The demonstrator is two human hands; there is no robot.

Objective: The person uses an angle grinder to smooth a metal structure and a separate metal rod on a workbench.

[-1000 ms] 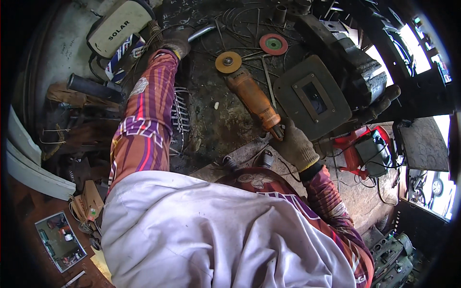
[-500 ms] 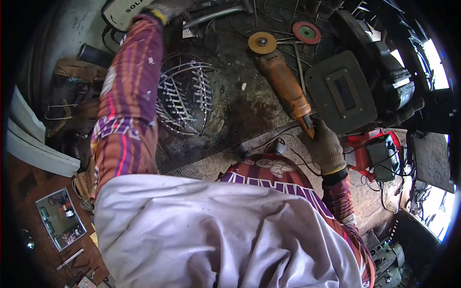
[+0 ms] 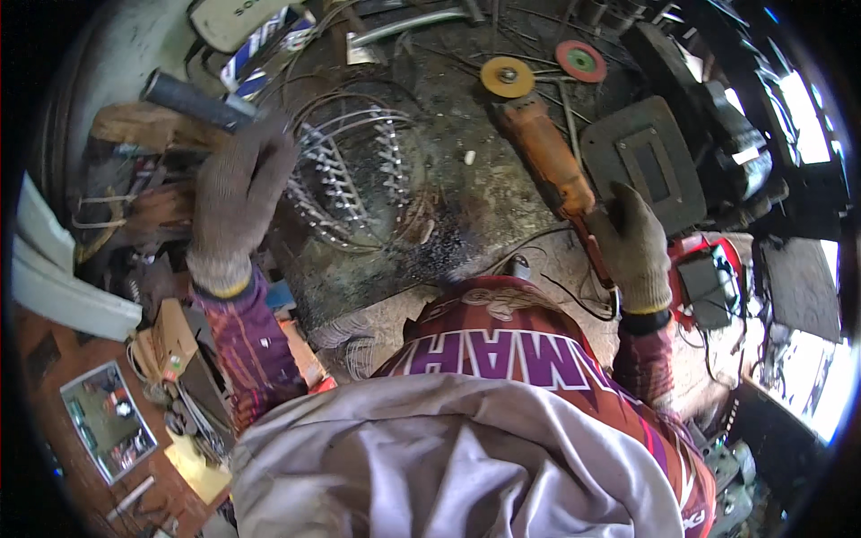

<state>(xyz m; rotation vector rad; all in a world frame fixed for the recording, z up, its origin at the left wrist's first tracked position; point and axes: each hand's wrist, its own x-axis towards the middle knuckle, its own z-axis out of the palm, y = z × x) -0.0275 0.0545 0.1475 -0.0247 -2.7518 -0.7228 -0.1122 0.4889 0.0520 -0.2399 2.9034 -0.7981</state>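
My left hand (image 3: 240, 193), in a grey knitted glove, hovers at the left side of a round wire frame (image 3: 345, 184) with rows of short shiny metal pieces. Its fingers stretch out toward the frame's edge, and nothing shows in them; whether they touch the wire is unclear. An orange angle grinder (image 3: 547, 157) with a yellowish disc (image 3: 507, 77) lies on the dark work surface, its disc away from me. My gloved right hand (image 3: 635, 251) is beside the grinder's rear end, fingers extended and thumb apart, seemingly touching it.
A dark welding mask (image 3: 668, 166) lies right of the grinder. Beyond it are a red-and-green disc (image 3: 581, 62) and thin metal rods. A grey tube (image 3: 193, 97) and a blue-and-white box (image 3: 265, 54) are at the far left. A cable (image 3: 574, 300) loops near my right hand.
My left hand has come back from the far edge to the wire frame's left side. My right hand has loosened from the grinder's rear end, its fingers now extended.
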